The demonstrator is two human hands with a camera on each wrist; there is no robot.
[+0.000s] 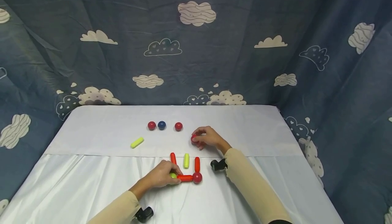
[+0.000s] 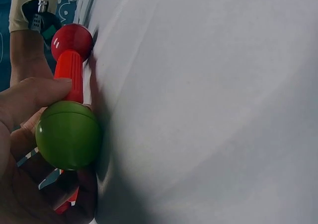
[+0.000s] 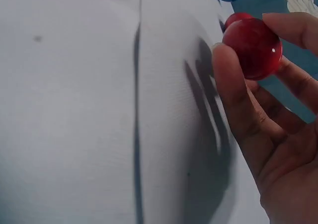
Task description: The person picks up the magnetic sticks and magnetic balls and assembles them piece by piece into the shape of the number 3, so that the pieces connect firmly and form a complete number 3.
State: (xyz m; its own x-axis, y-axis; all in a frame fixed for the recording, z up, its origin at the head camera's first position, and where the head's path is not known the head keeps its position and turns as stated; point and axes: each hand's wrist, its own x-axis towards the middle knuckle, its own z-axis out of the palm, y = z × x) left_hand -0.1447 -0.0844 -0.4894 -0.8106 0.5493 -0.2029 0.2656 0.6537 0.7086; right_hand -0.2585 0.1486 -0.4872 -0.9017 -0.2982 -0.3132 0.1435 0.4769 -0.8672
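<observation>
My left hand (image 1: pixel 160 175) grips a joined piece by its green ball (image 2: pixel 68 135); the thumb lies on a red rod (image 2: pixel 70 71) beside the ball. At that rod's other end is a red ball (image 1: pixel 197 177), with another red rod (image 1: pixel 197 164) pointing away from me. A further red rod (image 1: pixel 173 158) extends beyond the left fingers; its join is hidden in the head view. Farther back on the right, my right hand (image 1: pixel 210 138) pinches a loose red ball (image 3: pixel 252 49) between thumb and fingertips. A yellow-green rod (image 1: pixel 186 161) lies between the two upright red rods.
Two red balls (image 1: pixel 151 125) and a blue ball (image 1: pixel 161 125) sit at the back of the white-covered table (image 1: pixel 92 128). Another yellow-green rod (image 1: pixel 137 142) lies at centre left. A dark cloud-patterned curtain (image 1: pixel 226 60) hangs behind the table and along its sides.
</observation>
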